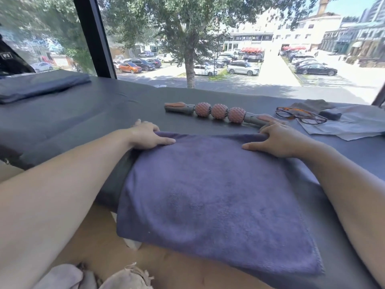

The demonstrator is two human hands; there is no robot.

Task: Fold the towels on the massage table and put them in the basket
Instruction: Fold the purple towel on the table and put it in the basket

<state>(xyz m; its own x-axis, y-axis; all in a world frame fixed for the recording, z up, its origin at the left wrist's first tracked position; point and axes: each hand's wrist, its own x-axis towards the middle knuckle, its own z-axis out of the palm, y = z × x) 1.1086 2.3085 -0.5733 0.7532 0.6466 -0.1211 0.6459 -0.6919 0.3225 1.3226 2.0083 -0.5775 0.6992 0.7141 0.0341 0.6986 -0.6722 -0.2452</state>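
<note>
A purple towel (212, 197) lies spread on the dark grey massage table (87, 113), its near part hanging over the table's front edge. My left hand (148, 135) grips the towel's far left corner, fingers curled under the fold and thumb on top. At the far right corner my right hand (279, 140) holds the towel the same way. A folded dark blue towel (39, 85) rests at the table's far left. No basket can be made out for certain.
A pink and grey massage roller stick (218, 112) lies just beyond the towel. Tortoiseshell glasses (300, 116), a grey cloth (312, 105) and clear plastic wrapping (354, 124) sit at the far right. Pale fabric (93, 276) shows at the bottom. A large window backs the table.
</note>
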